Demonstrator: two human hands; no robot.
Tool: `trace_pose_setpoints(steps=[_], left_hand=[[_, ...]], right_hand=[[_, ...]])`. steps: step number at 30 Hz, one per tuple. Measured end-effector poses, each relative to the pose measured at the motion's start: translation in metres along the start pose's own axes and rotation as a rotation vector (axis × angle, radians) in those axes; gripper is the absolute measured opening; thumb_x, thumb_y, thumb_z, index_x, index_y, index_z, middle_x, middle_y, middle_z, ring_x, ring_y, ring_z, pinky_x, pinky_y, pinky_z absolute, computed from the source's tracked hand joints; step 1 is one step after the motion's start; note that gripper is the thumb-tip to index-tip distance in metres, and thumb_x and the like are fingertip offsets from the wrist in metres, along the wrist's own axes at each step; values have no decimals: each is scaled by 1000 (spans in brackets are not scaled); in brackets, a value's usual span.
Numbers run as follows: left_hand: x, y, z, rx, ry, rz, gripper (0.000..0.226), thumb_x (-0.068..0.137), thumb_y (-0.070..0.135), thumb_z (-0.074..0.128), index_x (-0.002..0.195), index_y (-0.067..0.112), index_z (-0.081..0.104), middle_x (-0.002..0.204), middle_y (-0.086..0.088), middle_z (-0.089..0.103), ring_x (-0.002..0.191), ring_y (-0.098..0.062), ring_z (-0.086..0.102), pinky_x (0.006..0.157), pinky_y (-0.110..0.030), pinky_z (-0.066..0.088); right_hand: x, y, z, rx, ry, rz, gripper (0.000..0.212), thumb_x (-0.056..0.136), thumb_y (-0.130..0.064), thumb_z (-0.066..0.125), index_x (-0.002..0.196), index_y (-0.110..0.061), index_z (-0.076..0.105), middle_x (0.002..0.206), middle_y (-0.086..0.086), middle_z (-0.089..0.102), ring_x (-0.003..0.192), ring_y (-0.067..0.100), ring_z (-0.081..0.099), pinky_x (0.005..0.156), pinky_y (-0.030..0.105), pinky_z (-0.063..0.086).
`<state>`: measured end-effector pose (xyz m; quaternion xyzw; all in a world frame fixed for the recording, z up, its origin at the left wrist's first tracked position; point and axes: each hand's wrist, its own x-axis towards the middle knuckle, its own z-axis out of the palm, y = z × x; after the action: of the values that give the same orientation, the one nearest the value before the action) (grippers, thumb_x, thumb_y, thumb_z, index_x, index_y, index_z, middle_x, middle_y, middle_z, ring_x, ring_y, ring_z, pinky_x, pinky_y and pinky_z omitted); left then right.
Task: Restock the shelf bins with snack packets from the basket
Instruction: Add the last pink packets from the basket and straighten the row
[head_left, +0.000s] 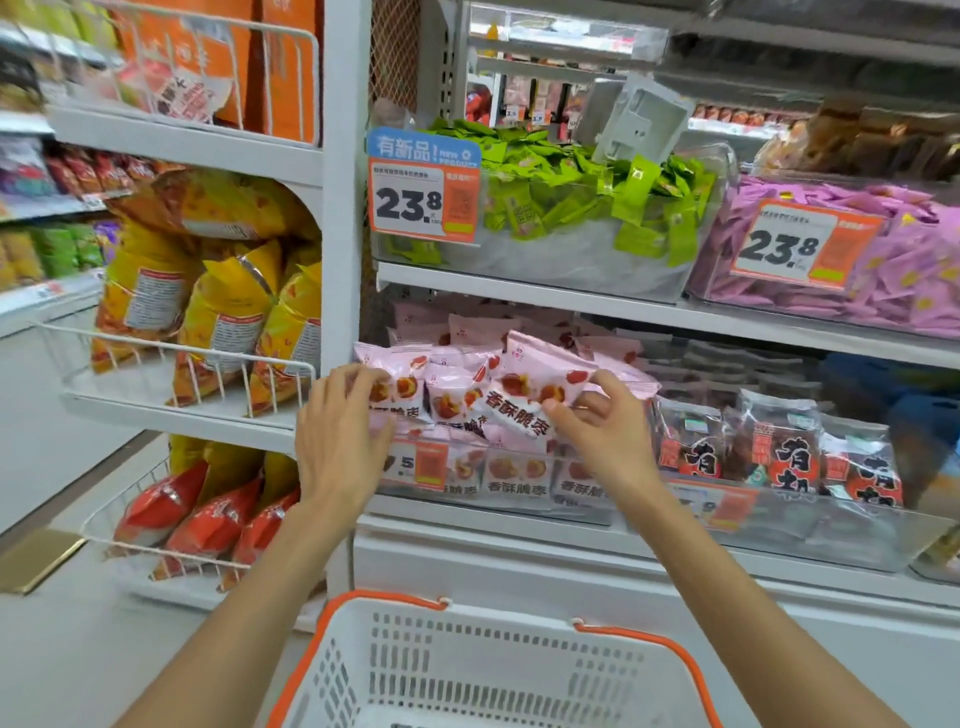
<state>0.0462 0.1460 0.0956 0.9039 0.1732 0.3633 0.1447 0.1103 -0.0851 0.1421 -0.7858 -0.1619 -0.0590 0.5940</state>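
Note:
Several pink snack packets (467, 384) with red fruit pictures are pressed between my two hands above a clear shelf bin (582, 506) on the lower shelf. My left hand (340, 431) grips the left end of the bunch. My right hand (605, 423) pinches the right end, thumb under a packet. The bin holds more of the same pink packets. A white basket with orange rim and handles (498, 670) sits below my arms; its inside shows no packets in view.
A clear bin of dark red-labelled packets (779, 457) stands to the right. Above are bins of green packets (571, 197) and pink-purple packets (857, 260) with price tags. Wire racks with yellow bags (218, 306) and red bags (202, 519) hang at left.

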Motion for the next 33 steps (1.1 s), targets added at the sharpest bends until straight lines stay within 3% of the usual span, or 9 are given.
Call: trace_pose_setpoints(steps=[2,5,7,12,16,21,25,28,33], left_hand=[[0,-12,3,-17,-66,-4,53,87,25,67,135,24,47,137,-1,49,127,-26,38,100,-42,37],[3,-17,4,28,-153,9,57,95,26,53,147,29,31,147,2,39,135,-25,27,106,-42,31],[6,-14,1,57,-172,-2,57,96,23,50,148,32,28,150,3,32,136,-23,22,106,-40,30],[7,-1,-3,-79,-29,-49,44,86,17,59,129,27,53,129,2,48,121,-20,37,96,-35,36],[6,7,-2,-221,-62,-124,32,87,34,61,119,29,60,112,6,62,110,-18,47,88,-34,42],[9,9,10,-376,-137,-167,30,91,40,58,121,34,56,108,10,68,104,-16,59,76,-35,52],[11,16,11,-381,-159,-210,32,94,41,53,124,31,58,111,8,67,105,-17,60,78,-34,51],[13,14,11,-337,-132,-210,27,95,43,50,113,31,66,104,7,70,101,-18,62,80,-35,51],[17,9,15,-74,-111,-88,29,94,49,47,108,34,69,98,5,69,104,-19,51,76,-29,28]], right_hand=[[10,-6,28,-61,-57,-62,43,85,-21,70,122,-11,51,117,5,63,108,20,61,91,39,53],[22,-8,60,-230,-96,-194,21,86,-17,70,97,-16,52,99,0,67,92,17,65,84,40,55],[30,-8,69,-307,-95,-203,19,85,-18,71,95,-15,55,92,-2,69,83,16,67,78,42,57],[36,-13,70,-479,-95,-214,18,83,-23,73,93,-15,61,92,3,70,79,18,68,72,39,56],[25,-8,81,-520,-43,-256,22,84,-25,72,80,-16,53,75,-3,65,70,14,66,62,29,52],[29,-9,82,-674,-67,-298,23,89,-30,65,88,-18,46,71,-3,59,61,8,54,52,23,41],[27,-2,84,-482,-92,-239,24,85,-22,70,95,-16,49,77,-1,64,72,18,67,65,35,56],[26,7,92,-322,-69,-209,36,83,-17,72,109,-17,47,75,0,66,65,19,67,60,43,58],[27,8,93,-618,-29,-327,54,87,-19,66,131,-23,34,87,-3,64,70,15,63,52,32,49]])
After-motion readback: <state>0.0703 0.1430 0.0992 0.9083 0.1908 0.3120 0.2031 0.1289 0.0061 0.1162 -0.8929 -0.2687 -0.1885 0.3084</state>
